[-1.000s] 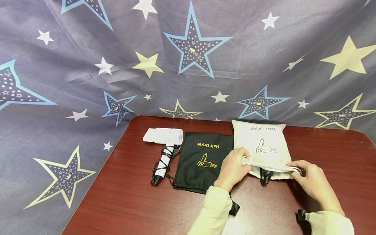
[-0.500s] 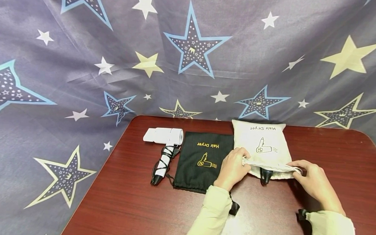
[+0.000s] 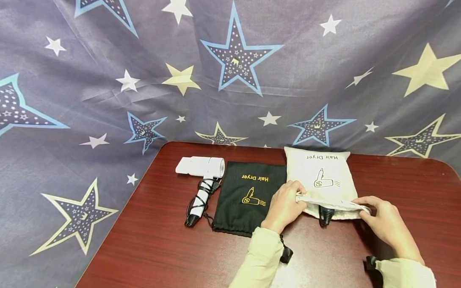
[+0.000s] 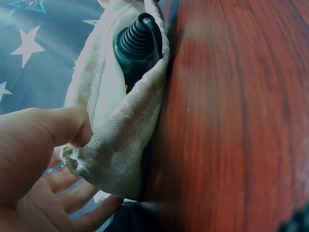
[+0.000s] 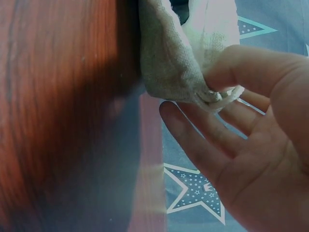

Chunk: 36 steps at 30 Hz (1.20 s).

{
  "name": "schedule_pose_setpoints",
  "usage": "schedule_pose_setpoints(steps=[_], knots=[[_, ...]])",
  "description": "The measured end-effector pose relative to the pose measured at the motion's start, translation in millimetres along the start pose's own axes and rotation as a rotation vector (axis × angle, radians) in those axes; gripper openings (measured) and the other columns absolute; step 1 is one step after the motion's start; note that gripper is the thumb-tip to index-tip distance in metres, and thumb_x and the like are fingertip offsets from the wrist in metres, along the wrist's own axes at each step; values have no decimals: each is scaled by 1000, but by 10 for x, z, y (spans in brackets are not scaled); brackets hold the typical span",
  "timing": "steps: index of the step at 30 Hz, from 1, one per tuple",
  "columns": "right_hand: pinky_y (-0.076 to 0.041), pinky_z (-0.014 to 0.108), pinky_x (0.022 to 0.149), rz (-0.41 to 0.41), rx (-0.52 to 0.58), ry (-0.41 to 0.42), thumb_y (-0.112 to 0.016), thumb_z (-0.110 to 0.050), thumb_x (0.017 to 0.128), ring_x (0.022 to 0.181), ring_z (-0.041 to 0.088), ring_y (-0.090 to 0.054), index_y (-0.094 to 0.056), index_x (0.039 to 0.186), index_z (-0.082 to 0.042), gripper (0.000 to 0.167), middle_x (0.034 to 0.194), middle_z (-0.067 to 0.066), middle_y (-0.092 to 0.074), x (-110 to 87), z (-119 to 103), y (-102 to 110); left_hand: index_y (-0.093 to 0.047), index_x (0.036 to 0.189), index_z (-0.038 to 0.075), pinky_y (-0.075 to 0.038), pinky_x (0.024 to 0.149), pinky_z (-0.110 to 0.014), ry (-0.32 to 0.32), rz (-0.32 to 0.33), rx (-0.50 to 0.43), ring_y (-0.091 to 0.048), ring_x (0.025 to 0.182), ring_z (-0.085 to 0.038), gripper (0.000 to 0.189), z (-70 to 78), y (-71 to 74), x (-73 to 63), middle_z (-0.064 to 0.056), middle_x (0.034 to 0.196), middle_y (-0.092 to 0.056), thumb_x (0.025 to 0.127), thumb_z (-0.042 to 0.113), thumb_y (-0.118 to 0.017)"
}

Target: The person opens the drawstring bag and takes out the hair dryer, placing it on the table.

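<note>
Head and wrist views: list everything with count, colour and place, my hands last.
Backdrop: one, starry grey-blue, rearmost
Table: one, reddish brown, before the backdrop
Hair dryer: one, white, table's left side
Cord: one, black, around the hair dryer's handle
Black bag: one, black, right of the hair dryer
Pale bag: one, off-white, right of the black bag
Ribbed end: one, black, poking from the pale bag's mouth
Sleeves: two, pale yellow, lower right
Straps: two, black, at the sleeve ends
Left hand: one, pinching the mouth's left end
Right hand: one, pinching the mouth's right end
</note>
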State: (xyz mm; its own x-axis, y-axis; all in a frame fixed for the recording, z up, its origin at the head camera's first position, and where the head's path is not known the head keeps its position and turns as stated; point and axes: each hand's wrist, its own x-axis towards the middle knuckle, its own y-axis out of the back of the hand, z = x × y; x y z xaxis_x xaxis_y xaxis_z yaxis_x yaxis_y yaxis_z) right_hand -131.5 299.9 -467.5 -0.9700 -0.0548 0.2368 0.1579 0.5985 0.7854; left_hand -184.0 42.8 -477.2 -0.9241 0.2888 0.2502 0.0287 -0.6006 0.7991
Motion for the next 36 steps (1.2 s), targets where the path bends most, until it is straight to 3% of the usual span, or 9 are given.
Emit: schedule_pose_setpoints(steps=[11, 24, 36], knots=[[-35, 23, 59, -28, 7, -12, -70, 3, 81, 65, 4, -44, -73, 105, -6, 26, 92, 13, -68, 9, -5, -8, -66, 97, 22, -51, 77, -26, 10, -8, 9, -63, 94, -10, 28, -6, 26, 8, 9, 99, -66, 73, 11, -75], [-35, 24, 60, -32, -12, -3, -70, 4, 78, 70, 10, -46, -72, 102, -7, 27, 97, 19, -69, -11, 24, -27, -66, 97, 23, -51, 77, -24, 6, -11, 34, -63, 93, -8, 27, -15, 22, -5, 11, 98, -65, 75, 11, -76], [-34, 24, 59, -26, -14, -4, -71, 4, 77, 66, 6, -45, -72, 101, -10, 28, 92, 13, -69, -18, 46, -4, -66, 98, 23, -51, 76, -24, -3, -19, 33, -64, 93, -8, 27, -40, 17, -2, 11, 99, -65, 76, 11, -76]])
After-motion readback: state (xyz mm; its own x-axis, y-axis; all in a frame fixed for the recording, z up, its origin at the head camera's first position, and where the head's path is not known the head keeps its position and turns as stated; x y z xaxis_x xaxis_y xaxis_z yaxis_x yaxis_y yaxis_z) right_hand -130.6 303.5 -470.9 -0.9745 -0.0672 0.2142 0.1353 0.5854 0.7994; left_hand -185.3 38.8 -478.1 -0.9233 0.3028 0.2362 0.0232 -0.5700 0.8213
